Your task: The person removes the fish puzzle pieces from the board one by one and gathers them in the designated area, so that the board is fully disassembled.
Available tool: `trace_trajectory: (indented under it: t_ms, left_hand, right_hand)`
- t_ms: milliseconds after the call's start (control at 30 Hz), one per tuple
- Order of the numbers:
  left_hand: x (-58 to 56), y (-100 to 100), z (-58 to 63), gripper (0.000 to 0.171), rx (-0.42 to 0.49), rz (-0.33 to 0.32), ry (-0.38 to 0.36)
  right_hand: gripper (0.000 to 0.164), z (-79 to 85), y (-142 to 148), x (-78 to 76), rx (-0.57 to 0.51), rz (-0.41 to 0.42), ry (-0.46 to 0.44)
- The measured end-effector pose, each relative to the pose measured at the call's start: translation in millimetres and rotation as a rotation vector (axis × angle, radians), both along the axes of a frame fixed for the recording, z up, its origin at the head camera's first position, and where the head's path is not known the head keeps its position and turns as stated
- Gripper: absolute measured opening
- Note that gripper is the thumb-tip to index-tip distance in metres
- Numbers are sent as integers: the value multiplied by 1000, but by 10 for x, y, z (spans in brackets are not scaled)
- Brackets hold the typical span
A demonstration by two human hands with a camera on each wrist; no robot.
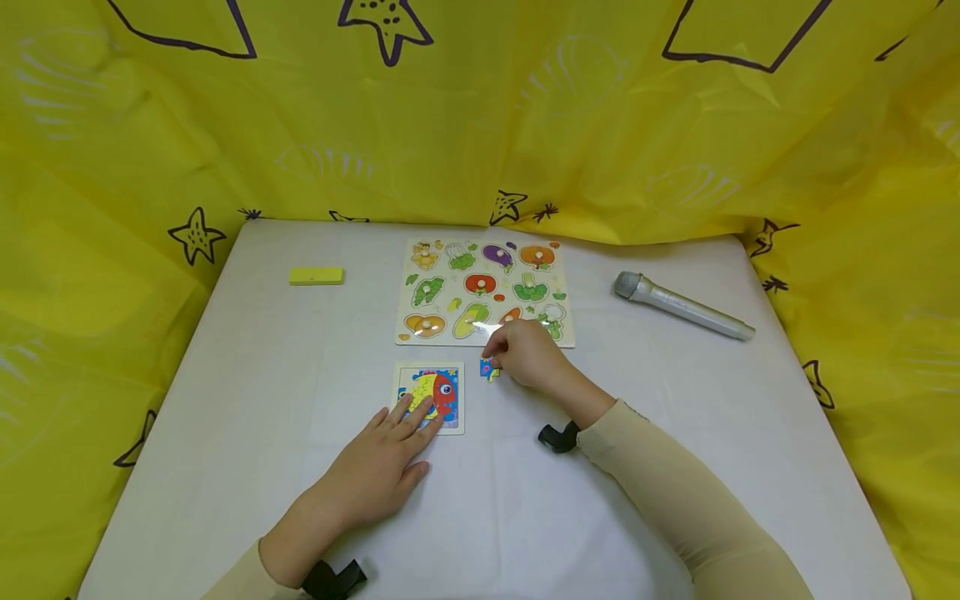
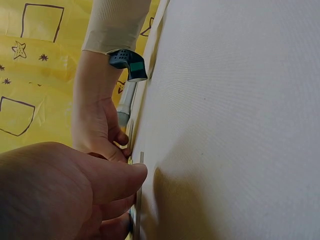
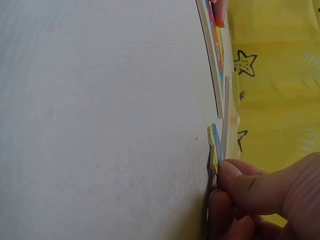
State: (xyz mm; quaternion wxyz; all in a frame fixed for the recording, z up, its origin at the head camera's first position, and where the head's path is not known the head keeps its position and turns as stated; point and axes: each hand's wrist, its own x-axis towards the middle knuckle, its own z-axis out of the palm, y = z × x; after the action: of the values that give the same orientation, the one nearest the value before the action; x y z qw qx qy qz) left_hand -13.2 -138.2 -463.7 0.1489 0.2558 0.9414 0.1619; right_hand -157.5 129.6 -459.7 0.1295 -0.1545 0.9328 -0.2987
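Note:
A small square fish jigsaw puzzle point(image 1: 447, 390) lies on the white table in the head view, its red and yellow fish partly covered by fingers. My left hand point(image 1: 378, 467) rests on it with fingers spread; in the left wrist view that hand point(image 2: 75, 190) hides most of the board. Just right of the puzzle, my right hand point(image 1: 531, 354) pinches a loose blue and yellow puzzle piece point(image 1: 487, 368) between thumb and fingers. In the right wrist view, the piece point(image 3: 215, 147) is seen edge-on, low over or touching the cloth; I cannot tell which.
Behind the hands lies a vegetable peg board point(image 1: 450, 304), its front right edge partly covered by my right hand. A grey microphone point(image 1: 686, 308) lies at the right, and a yellow block point(image 1: 317, 276) at the back left. Yellow patterned cloth point(image 1: 480, 125) hangs around the table.

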Motion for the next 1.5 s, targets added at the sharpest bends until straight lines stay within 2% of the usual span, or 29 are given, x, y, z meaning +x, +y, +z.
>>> trace_trajectory:
  t_ms: [367,500,733,867,1000,1267,1500]
  left_hand:
    - [4,2,13,65,10,-6,7]
    - [9,-1,11,65,12,-9,13]
    - [10,-9,4,65,8,-13,25]
    - [5,-3,4,65,14,-16,18]
    - [-2,2,1,64,20,-22,19]
    - [-3,0,-16,64,23,-23,19]
    - [-6,8,-6,63,29,-18,23]
  right_hand:
    - [6,9,-69,60,71,7,138]
    - [11,61,-169,96,20,36,112]
    - [22,43,-456,127,-76,156,0]
    - [25,26,-602,123,-75,235,-46]
    - [27,7,-700,107,-44,293,-54]
    - [29,-14,-745,93,35,338,-44]
    - [28,-1,-731,89,26,343,-61]
